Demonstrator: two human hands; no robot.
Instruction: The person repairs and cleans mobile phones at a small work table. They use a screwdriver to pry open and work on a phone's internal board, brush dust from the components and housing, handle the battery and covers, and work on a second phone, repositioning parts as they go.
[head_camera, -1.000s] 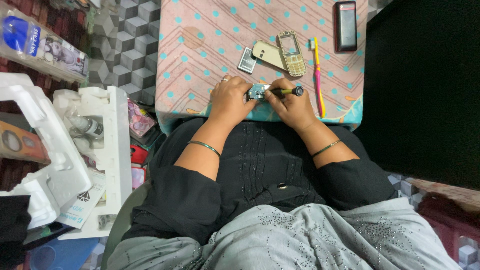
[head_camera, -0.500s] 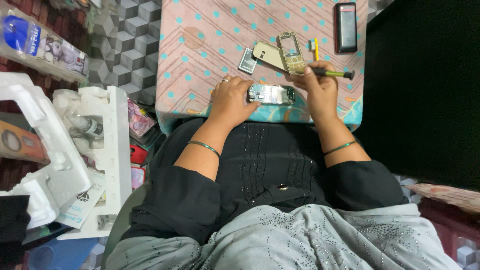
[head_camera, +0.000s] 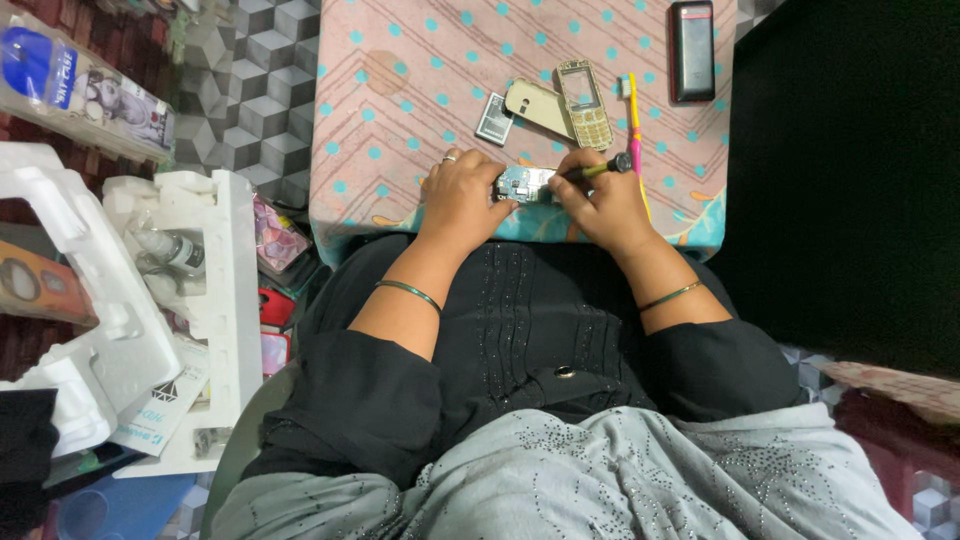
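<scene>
My left hand (head_camera: 462, 196) holds down a small phone circuit board (head_camera: 524, 183) near the front edge of a table covered with a pink dotted cloth (head_camera: 400, 110). My right hand (head_camera: 597, 198) grips a screwdriver (head_camera: 600, 169) with a yellow-green shaft and black end, its tip at the board. Just beyond lie a beige phone front frame with keypad (head_camera: 582, 103), a beige back cover (head_camera: 535, 105) and a small flat battery (head_camera: 493, 119).
A pink and yellow toothbrush (head_camera: 634, 120) lies right of the frame. A dark phone (head_camera: 692, 38) sits at the table's far right. White foam packing (head_camera: 190, 300) with a small bottle (head_camera: 170, 250) stands on the floor at left.
My right hand, out to the right with the screwdriver half a second ago, has come back to the board. The left hand stays on the board.
</scene>
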